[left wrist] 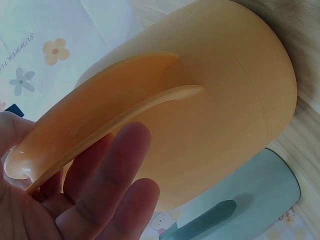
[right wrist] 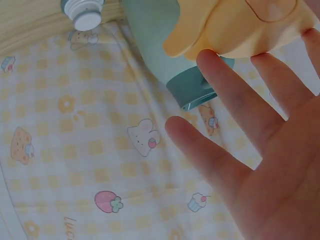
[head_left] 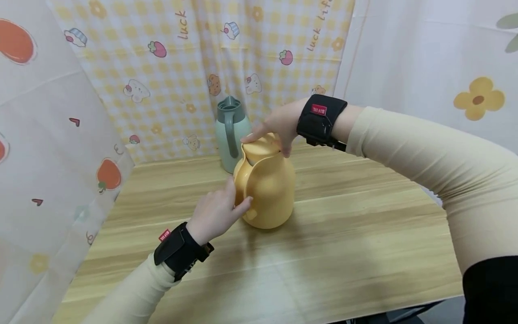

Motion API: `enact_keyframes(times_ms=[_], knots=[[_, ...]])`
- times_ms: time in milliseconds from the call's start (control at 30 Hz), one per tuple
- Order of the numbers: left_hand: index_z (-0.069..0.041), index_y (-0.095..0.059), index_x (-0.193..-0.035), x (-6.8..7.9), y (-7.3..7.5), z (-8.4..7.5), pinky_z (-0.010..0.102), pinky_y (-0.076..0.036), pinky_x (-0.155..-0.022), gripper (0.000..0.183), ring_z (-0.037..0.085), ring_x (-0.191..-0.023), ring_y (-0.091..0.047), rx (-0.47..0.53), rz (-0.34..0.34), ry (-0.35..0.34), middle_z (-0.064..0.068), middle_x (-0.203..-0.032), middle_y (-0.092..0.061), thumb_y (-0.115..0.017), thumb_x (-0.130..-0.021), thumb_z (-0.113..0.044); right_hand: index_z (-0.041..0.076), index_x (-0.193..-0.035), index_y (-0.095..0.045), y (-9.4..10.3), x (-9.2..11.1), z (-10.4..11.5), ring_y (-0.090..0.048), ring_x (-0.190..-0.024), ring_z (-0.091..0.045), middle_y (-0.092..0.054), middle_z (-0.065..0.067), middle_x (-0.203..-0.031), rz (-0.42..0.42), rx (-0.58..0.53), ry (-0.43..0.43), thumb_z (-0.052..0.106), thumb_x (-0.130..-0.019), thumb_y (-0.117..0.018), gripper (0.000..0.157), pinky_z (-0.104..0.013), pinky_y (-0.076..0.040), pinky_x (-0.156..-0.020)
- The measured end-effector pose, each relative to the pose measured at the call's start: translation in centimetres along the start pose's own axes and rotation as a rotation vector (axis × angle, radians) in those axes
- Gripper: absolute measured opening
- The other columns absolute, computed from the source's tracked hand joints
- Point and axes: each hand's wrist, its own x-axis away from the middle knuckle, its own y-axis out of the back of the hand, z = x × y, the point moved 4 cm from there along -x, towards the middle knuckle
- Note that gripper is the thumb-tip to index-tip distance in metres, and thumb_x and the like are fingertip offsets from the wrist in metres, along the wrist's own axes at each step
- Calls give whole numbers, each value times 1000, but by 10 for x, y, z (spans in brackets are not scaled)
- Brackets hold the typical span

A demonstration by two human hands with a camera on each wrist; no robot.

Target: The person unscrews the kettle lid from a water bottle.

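A yellow thermos jug (head_left: 272, 193) stands upright on the wooden table. My left hand (head_left: 213, 211) holds the jug's handle (left wrist: 115, 97) between thumb and fingers; some of its fingers are loosely bent beside the handle in the left wrist view. Over the jug's top, my right hand (head_left: 283, 121) spans the yellow lid (head_left: 261, 147), thumb and fingers at opposite edges. Fingertips touch the lid's rim in the right wrist view. Close behind is a green thermos jug (head_left: 226, 135) with a darker handle and collar, partly hidden by the yellow one.
A white and grey stopper-like piece (right wrist: 86, 15) lies on the table near the curtain in the right wrist view. The patterned curtain (head_left: 174, 99) hangs along the table's back edge. The wooden table (head_left: 364, 234) extends in front and to the right.
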Motion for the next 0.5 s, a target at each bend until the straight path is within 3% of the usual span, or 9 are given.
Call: enact_keyframes(times_ms=[200, 367, 500], knots=[[-3, -44, -109, 0, 3, -1, 30, -33, -43, 41, 17, -47, -45, -3, 5, -2, -1, -58, -45, -61, -94, -37, 41, -150, -31, -2, 5, 4, -50, -121, -38, -28, -8, -156, -49, 57, 47, 1, -67, -85, 106, -43, -44, -96], [-2, -43, -113, 3, 2, -1, 30, -34, -43, 43, 16, -48, -46, 4, 17, 2, -1, -59, -46, -61, -94, -36, 36, -150, -34, -5, 7, 6, -57, -106, -35, -28, -9, -155, -69, 43, 102, -6, -68, -81, 104, -38, -48, -85], [-2, -43, -114, 2, 2, -1, 30, -35, -43, 43, 17, -49, -46, 13, 7, -5, -1, -60, -47, -61, -95, -36, 36, -150, -34, -4, 7, 4, -57, -90, -31, -25, -9, -157, -64, 17, 91, -9, -68, -77, 103, -36, -48, -76]])
